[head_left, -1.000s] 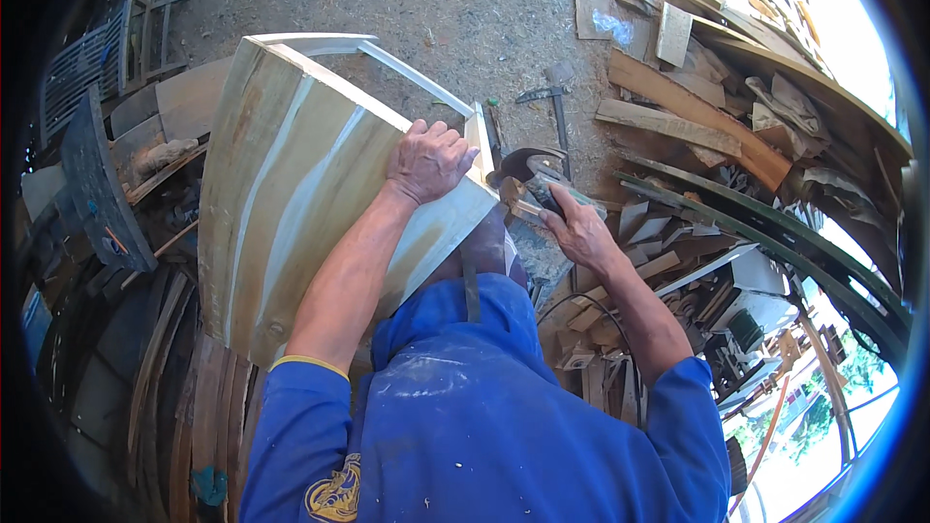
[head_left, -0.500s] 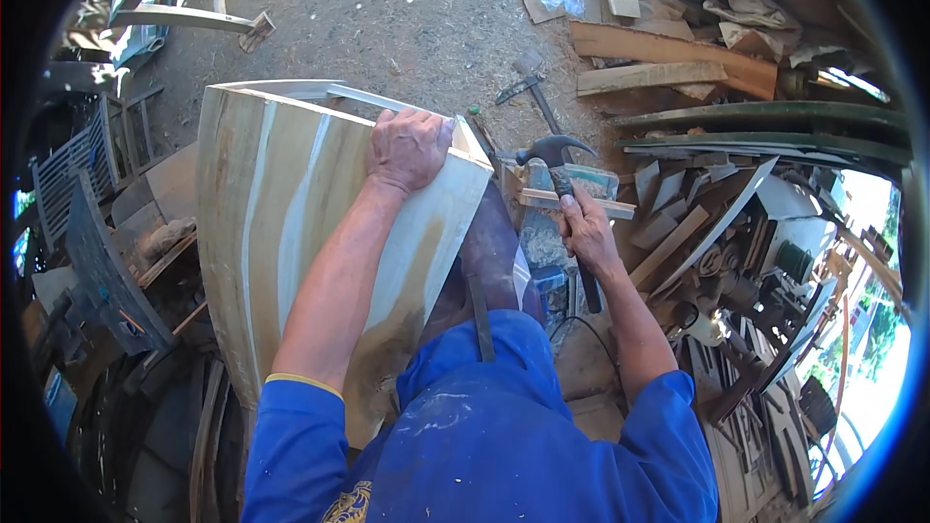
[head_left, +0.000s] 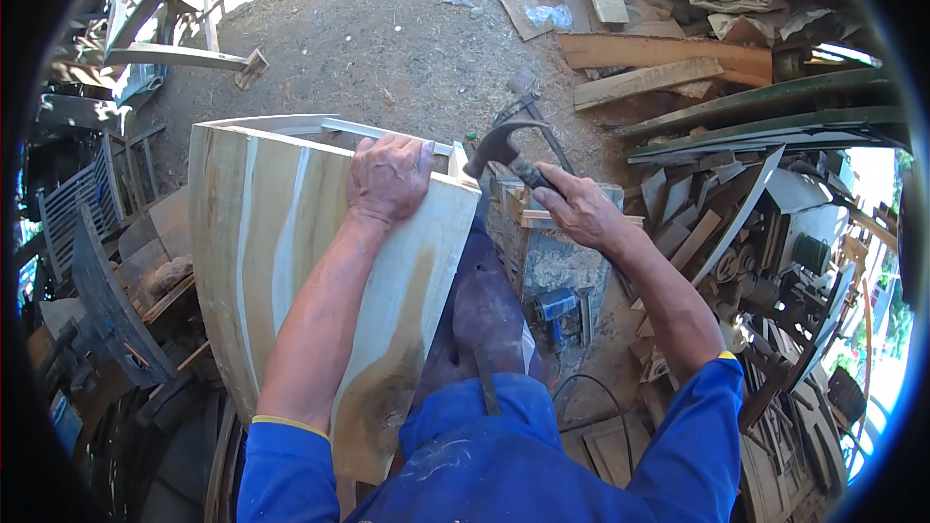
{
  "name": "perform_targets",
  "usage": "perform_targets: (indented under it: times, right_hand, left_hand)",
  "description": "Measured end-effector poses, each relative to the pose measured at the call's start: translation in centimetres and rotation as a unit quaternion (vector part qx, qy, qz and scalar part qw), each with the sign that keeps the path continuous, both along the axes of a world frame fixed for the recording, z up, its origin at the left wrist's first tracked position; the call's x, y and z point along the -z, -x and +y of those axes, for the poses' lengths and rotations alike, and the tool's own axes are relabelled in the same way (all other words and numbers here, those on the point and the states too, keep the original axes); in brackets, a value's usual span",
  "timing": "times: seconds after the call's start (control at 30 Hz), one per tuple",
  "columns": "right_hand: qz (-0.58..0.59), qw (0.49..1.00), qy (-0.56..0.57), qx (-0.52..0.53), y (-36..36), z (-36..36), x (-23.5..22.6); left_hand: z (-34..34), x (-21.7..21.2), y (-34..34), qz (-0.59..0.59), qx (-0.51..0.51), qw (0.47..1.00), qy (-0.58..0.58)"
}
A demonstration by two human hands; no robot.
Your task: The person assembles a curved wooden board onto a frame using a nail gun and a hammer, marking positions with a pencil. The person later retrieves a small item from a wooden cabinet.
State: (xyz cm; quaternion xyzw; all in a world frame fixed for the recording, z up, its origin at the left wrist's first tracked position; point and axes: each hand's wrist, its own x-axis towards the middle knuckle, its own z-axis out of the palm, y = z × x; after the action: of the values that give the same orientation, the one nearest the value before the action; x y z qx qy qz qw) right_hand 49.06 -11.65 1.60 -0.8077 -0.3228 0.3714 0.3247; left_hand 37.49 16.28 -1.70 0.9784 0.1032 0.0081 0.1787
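A curved box of pale wooden planks (head_left: 266,242), striped with lighter bands, leans in front of me on the left. My left hand (head_left: 390,177) is closed over its upper edge near the right corner, fingertips hidden beyond the rim. In my right hand (head_left: 589,211) is a claw hammer (head_left: 501,147), gripped by its dark handle. The hammer's head hangs just beside the box's upper right corner; whether it touches the wood, I cannot tell. My leg (head_left: 489,300) shows against the box's right side.
To the right of my leg stands a dusty stand (head_left: 562,261) with a blue power tool (head_left: 559,308) by it. Beyond the hammer lies a metal bar clamp (head_left: 547,131) on the ground. Boards (head_left: 668,53) and wood scraps are heaped along the right; a slatted frame (head_left: 73,203) stands left.
My right hand has raised the hammer and swung its head leftward to the box's corner. The box and my left hand appear slightly lower and further left.
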Motion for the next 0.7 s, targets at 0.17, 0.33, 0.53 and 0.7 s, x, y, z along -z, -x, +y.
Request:
perform_targets:
  times: [0.17,0.33,0.53,0.7]
  right_hand:
    - [0.011,0.997,0.025,-0.072,-1.8,1.3,-1.5]
    - [0.005,0.999,-0.012,-0.049,-1.4,-0.2,0.4]
    - [0.101,0.977,0.003,0.190,-0.2,-1.3,0.6]
    - [0.189,0.836,-0.053,0.513,8.1,-6.7,7.3]
  left_hand:
    - [0.0,-0.1,0.2,0.015,0.006,1.000,-0.005]
    - [-0.3,-0.1,-0.1,0.010,0.015,1.000,-0.011]
    - [-0.4,0.4,0.2,0.013,0.018,0.999,-0.039]
    - [-0.9,0.4,-0.1,0.007,-0.001,0.999,-0.046]
